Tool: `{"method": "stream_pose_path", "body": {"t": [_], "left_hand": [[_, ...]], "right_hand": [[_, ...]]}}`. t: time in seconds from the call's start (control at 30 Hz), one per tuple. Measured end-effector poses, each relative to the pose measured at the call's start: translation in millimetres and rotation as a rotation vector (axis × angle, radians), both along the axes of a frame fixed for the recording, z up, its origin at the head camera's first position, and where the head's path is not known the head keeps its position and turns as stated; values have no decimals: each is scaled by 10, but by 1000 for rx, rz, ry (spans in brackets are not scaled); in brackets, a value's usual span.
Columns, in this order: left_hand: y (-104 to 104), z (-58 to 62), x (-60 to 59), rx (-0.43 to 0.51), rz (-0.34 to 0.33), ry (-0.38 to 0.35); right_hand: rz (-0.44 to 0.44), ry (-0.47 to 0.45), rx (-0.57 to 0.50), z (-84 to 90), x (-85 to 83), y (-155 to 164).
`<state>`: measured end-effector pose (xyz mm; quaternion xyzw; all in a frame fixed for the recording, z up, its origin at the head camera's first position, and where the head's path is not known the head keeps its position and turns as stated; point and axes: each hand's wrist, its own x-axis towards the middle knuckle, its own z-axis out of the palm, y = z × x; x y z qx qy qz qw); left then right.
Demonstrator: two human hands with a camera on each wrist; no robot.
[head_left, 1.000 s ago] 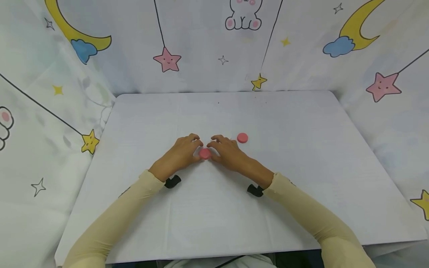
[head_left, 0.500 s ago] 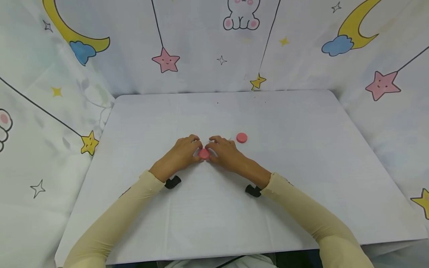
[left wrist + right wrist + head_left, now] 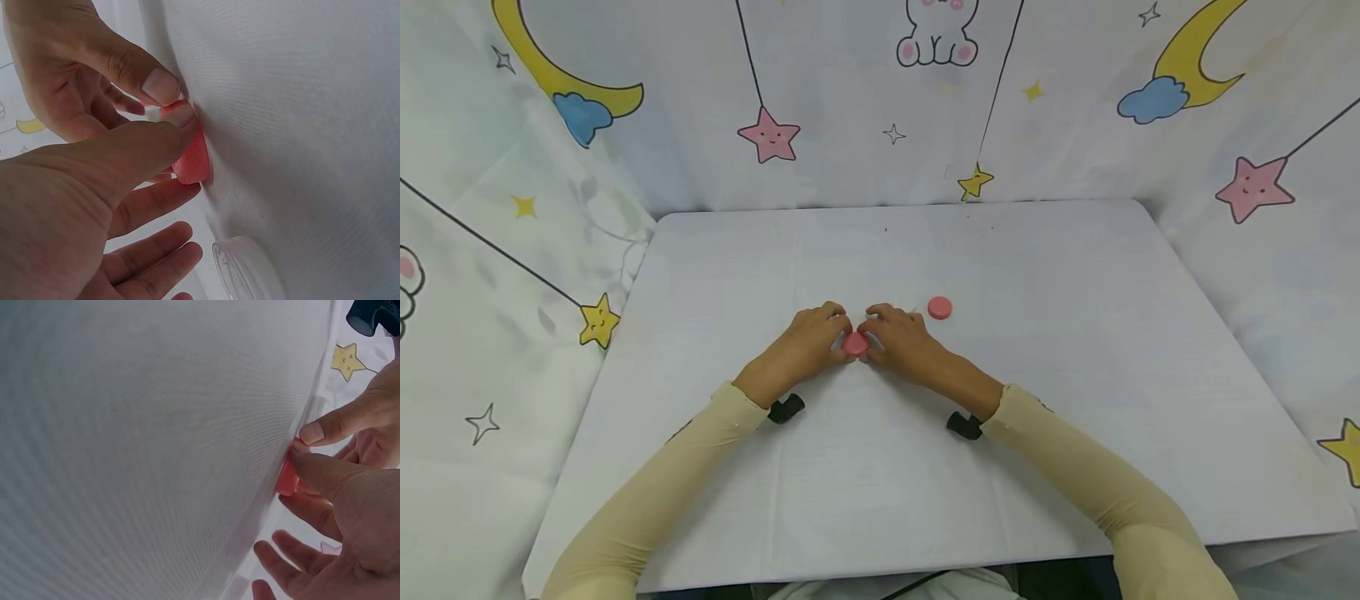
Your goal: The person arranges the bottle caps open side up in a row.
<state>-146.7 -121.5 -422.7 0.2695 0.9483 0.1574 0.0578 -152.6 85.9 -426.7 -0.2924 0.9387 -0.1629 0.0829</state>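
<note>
A pinkish-red bottle cap (image 3: 855, 343) with a ribbed side (image 3: 192, 159) lies on the white tabletop between both hands. My left hand (image 3: 805, 342) pinches it from the left, thumb on the near side and a finger on the far side. From the right, my right hand (image 3: 906, 343) pinches the same cap; its thumb shows on the cap in the right wrist view. The other fingers of both hands are loosely bent. A second red cap (image 3: 939, 307) lies apart, beyond the right hand.
A clear, round, ridged object (image 3: 247, 269) lies on the table near the left hand in the left wrist view. Black wrist cameras (image 3: 786, 408) hang beneath both wrists. A patterned cloth (image 3: 850, 100) surrounds the white table (image 3: 880, 483).
My right hand has shifted slightly left, its fingers closing in on the cap. The left hand stays nearly still. The head view has drifted slightly.
</note>
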Motion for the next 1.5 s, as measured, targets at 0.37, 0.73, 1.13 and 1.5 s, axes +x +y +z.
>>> {"method": "stream_pose_path", "body": {"t": [0.37, 0.73, 1.13, 1.5], "left_hand": [[-2, -2, -3, -13, -6, -4], [-28, 58, 13, 8, 10, -23], [-44, 87, 44, 31, 19, -7], [-12, 72, 25, 27, 60, 87]], "right_hand": [[16, 44, 6, -16, -9, -19], [17, 16, -33, 25, -19, 4], [1, -40, -91, 137, -15, 17], [-32, -98, -198, 152, -7, -16]]}}
